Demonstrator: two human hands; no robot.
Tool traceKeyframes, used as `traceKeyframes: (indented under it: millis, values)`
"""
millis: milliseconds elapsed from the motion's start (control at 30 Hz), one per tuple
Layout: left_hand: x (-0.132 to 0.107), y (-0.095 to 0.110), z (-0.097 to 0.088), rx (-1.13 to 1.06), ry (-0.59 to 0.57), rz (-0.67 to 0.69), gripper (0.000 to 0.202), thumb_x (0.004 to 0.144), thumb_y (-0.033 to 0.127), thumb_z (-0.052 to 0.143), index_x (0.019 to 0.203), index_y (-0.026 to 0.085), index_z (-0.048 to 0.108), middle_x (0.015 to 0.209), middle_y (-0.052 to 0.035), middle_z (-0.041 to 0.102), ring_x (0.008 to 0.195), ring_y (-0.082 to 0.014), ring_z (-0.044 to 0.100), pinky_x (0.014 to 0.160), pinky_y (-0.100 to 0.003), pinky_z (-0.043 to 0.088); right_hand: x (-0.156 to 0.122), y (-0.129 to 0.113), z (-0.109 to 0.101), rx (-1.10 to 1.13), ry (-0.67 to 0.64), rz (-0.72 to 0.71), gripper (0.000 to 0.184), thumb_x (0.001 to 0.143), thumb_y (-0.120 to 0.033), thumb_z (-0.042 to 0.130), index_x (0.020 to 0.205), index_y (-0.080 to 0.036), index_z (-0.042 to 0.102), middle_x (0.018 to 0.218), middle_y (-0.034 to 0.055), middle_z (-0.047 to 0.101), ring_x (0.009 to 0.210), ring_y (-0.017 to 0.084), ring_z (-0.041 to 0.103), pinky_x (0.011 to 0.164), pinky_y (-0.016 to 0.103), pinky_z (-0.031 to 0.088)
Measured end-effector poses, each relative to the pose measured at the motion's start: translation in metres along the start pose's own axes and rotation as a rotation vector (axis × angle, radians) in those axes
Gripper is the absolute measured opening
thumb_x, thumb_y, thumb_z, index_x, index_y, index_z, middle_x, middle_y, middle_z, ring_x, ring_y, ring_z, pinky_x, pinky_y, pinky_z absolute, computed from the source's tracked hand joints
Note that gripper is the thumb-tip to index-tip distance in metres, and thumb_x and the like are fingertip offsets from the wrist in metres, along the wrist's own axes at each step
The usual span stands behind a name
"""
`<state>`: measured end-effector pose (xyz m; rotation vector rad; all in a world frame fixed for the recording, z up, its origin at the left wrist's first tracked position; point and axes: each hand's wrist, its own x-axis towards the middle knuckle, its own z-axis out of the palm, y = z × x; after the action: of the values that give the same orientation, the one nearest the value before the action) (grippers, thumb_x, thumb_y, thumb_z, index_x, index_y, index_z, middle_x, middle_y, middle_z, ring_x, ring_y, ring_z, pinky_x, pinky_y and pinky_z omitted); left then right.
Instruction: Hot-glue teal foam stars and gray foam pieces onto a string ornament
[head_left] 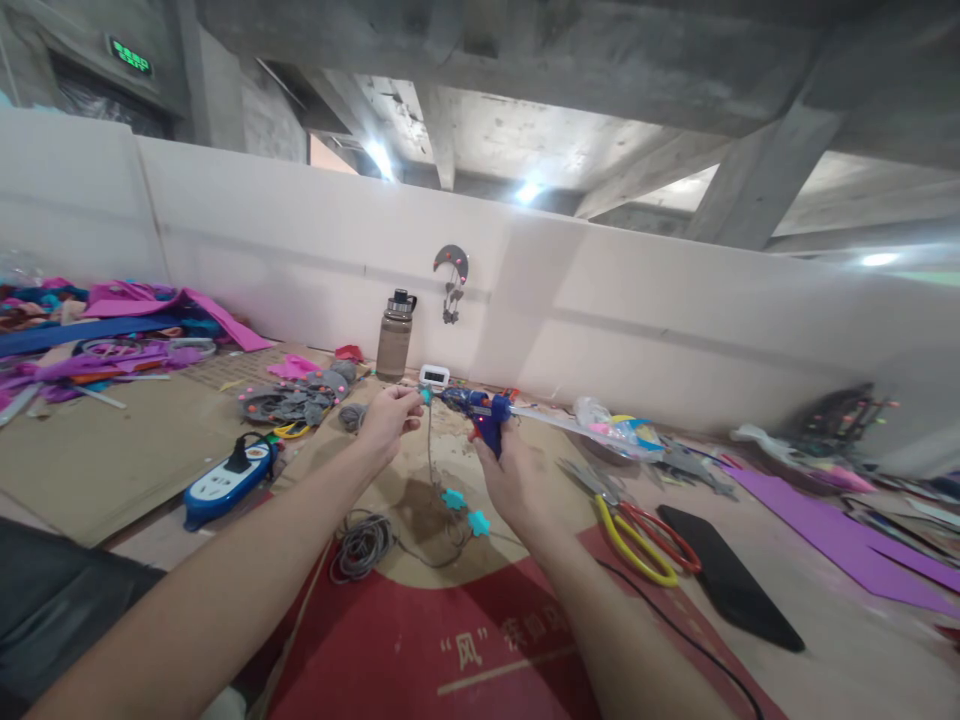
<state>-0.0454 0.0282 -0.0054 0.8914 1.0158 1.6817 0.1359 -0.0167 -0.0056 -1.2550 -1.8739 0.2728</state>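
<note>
My left hand [391,424] pinches a small turquoise star [427,396] between thumb and fingertips. From it a grey cord [430,450] hangs down to the board. In my right hand [511,470] is a blue hot glue gun [486,408], its nozzle pointing left, close to the held star; I cannot tell whether they touch. A long clear glue stick [551,421] sticks out of its back end. Below my hands, two more turquoise stars [478,522] lie along the cord. A coil of grey cord [361,545] rests to their left.
Scissors [637,540] with yellow and red handles and a black phone [731,575] lie at the right. A blue and white power strip [231,482] sits at the left. A water bottle [394,340] stands by the white partition [300,250], where a grey moon ornament [451,262] hangs.
</note>
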Motion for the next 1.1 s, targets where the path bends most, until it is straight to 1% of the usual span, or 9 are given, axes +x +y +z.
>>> traceKeyframes:
  millis: [533, 600, 667, 733, 800, 867, 933, 1033, 1100]
  values:
    - [-0.001, 0.002, -0.001, -0.031, -0.01, -0.016, 0.023, 0.055, 0.02, 0.072, 0.065, 0.014, 0.052, 0.054, 0.0026, 0.053, 0.047, -0.0057, 0.049, 0.042, -0.016, 0.037, -0.002, 0.0, -0.001, 0.02, 0.013, 0.012, 0.032, 0.083, -0.03, 0.044, 0.111, -0.017, 0.049, 0.093, 0.0117, 0.063, 0.083, 0.025, 0.059, 0.073, 0.034, 0.044]
    - [0.0, 0.003, -0.001, -0.097, -0.006, -0.073, 0.019, 0.056, 0.016, 0.07, 0.065, 0.014, 0.053, 0.054, 0.0029, 0.053, 0.046, -0.0052, 0.05, 0.041, -0.015, 0.038, -0.001, 0.003, 0.002, 0.124, 0.035, 0.026, 0.03, 0.081, -0.032, 0.045, 0.107, -0.017, 0.05, 0.095, 0.0108, 0.062, 0.083, 0.023, 0.058, 0.071, 0.033, 0.045]
    - [0.001, 0.004, -0.003, -0.166, 0.003, -0.148, 0.015, 0.059, 0.013, 0.067, 0.065, 0.014, 0.053, 0.053, 0.0026, 0.053, 0.043, -0.0044, 0.049, 0.04, -0.014, 0.039, 0.001, 0.006, 0.004, 0.319, 0.012, 0.092, 0.027, 0.08, -0.033, 0.045, 0.101, -0.018, 0.049, 0.091, 0.008, 0.062, 0.073, 0.019, 0.058, 0.06, 0.029, 0.046]
    - [0.004, 0.004, -0.004, -0.203, 0.013, -0.202, 0.011, 0.062, 0.012, 0.064, 0.063, 0.013, 0.053, 0.051, 0.0021, 0.053, 0.04, -0.0036, 0.047, 0.04, -0.014, 0.039, 0.004, 0.01, 0.006, 0.563, -0.03, 0.185, 0.025, 0.077, -0.033, 0.045, 0.098, -0.019, 0.046, 0.085, 0.0044, 0.06, 0.059, 0.013, 0.053, 0.046, 0.024, 0.042]
    - [0.006, 0.004, -0.004, -0.209, 0.012, -0.223, 0.01, 0.064, 0.011, 0.062, 0.062, 0.012, 0.053, 0.05, 0.0018, 0.052, 0.039, -0.0035, 0.047, 0.039, -0.013, 0.04, 0.009, 0.017, 0.008, 0.72, -0.04, 0.266, 0.024, 0.076, -0.032, 0.045, 0.096, -0.019, 0.044, 0.078, 0.0013, 0.058, 0.051, 0.01, 0.048, 0.04, 0.02, 0.038]
    - [0.006, 0.005, -0.004, -0.217, -0.002, -0.229, 0.009, 0.064, 0.009, 0.062, 0.065, 0.013, 0.054, 0.05, 0.0018, 0.052, 0.04, -0.0042, 0.049, 0.04, -0.013, 0.042, 0.014, 0.027, 0.01, 0.649, -0.051, 0.334, 0.022, 0.076, -0.031, 0.044, 0.094, -0.019, 0.043, 0.07, -0.0012, 0.055, 0.05, 0.009, 0.049, 0.041, 0.019, 0.039]
    - [0.004, 0.005, -0.002, -0.219, -0.031, -0.217, 0.011, 0.064, 0.007, 0.062, 0.071, 0.013, 0.056, 0.052, 0.0019, 0.054, 0.042, -0.0053, 0.051, 0.041, -0.014, 0.044, 0.019, 0.039, 0.011, 0.407, -0.104, 0.384, 0.017, 0.078, -0.03, 0.041, 0.09, -0.018, 0.045, 0.064, -0.002, 0.054, 0.05, 0.01, 0.051, 0.044, 0.02, 0.041]
    - [0.0, 0.004, 0.0, -0.195, -0.106, -0.173, 0.018, 0.063, 0.005, 0.063, 0.076, 0.014, 0.056, 0.055, 0.0016, 0.057, 0.044, -0.0066, 0.053, 0.044, -0.016, 0.046, 0.021, 0.055, 0.012, 0.179, -0.162, 0.42, 0.013, 0.076, -0.027, 0.046, 0.08, -0.016, 0.05, 0.055, 0.0, 0.054, 0.046, 0.013, 0.053, 0.045, 0.024, 0.042]
    - [-0.003, 0.003, 0.002, -0.163, -0.143, -0.155, 0.017, 0.063, 0.005, 0.063, 0.075, 0.015, 0.055, 0.056, 0.0009, 0.058, 0.045, -0.0073, 0.055, 0.044, -0.017, 0.046, 0.02, 0.061, 0.01, 0.058, -0.157, 0.413, 0.009, 0.072, -0.025, 0.052, 0.073, -0.016, 0.053, 0.057, 0.0043, 0.058, 0.054, 0.017, 0.058, 0.053, 0.028, 0.045]
